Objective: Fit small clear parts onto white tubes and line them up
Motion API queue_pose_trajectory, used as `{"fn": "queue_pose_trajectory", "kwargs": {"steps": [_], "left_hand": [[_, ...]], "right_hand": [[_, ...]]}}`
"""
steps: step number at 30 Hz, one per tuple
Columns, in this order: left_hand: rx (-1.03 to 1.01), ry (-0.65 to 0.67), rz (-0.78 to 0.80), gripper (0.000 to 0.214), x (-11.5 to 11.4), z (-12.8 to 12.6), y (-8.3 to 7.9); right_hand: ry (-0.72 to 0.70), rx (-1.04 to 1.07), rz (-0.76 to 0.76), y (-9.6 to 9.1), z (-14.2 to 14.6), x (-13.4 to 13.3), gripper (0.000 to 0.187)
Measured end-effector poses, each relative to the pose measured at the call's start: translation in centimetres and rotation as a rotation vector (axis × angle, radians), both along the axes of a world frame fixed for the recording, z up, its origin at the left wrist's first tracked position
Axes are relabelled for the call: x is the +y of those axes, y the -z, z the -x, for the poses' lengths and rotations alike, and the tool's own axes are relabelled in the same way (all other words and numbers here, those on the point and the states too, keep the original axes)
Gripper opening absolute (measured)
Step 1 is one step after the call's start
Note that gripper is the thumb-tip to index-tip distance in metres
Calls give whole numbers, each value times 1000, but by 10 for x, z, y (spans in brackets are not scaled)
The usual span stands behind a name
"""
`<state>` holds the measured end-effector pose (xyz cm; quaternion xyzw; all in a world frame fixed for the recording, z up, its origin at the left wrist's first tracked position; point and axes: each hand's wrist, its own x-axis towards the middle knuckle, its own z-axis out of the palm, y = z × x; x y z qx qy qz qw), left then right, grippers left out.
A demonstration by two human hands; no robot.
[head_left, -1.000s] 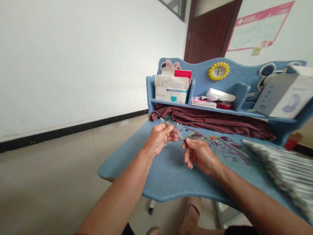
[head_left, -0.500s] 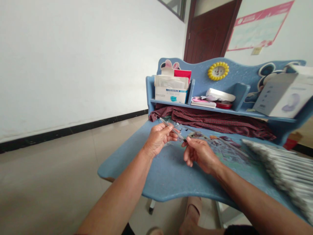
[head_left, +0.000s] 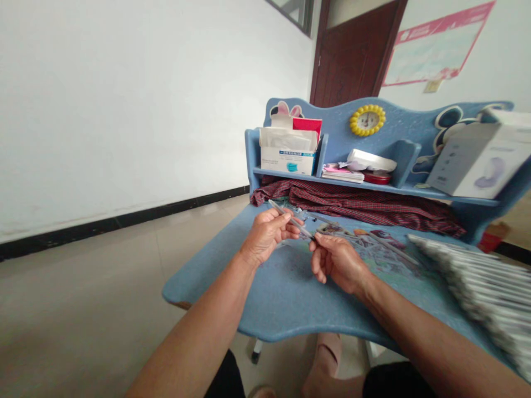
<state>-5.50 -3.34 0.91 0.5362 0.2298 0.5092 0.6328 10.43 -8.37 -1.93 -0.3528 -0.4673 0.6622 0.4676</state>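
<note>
My left hand [head_left: 267, 235] and my right hand [head_left: 336, 261] hold the two ends of one thin grey pen-like stick [head_left: 290, 219] just above a blue children's desk [head_left: 286, 293]. The left fingers are curled round its upper part, whose end sticks out past the hand. The right thumb and forefinger pinch its lower tip. More thin grey sticks [head_left: 388, 246] lie on the picture-covered middle of the desktop behind my hands.
A pile of grey-white sticks or packets [head_left: 477, 287] fills the desk's right side. Red checked cloth [head_left: 357, 204] lies under the shelf. The shelf carries a box of masks [head_left: 288, 152], booklets [head_left: 346, 173] and a white carton [head_left: 477, 160]. Tiled floor lies at the left, a dark door behind.
Both hands have stayed on the stick almost unmoved. The view has shifted slightly, so everything sits a little further left.
</note>
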Motion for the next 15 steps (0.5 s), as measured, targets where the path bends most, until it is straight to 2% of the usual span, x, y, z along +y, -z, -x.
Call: {"fn": "queue_pose_trajectory", "kwargs": {"steps": [6,15], "left_hand": [[-10,-20,7,14,1,0,1],[-11,-20,7,12,1,0,1]], "right_hand": [[83,-2,-57,3,-2,2,21],[-8,33,-4,5,-4,4,22]]}}
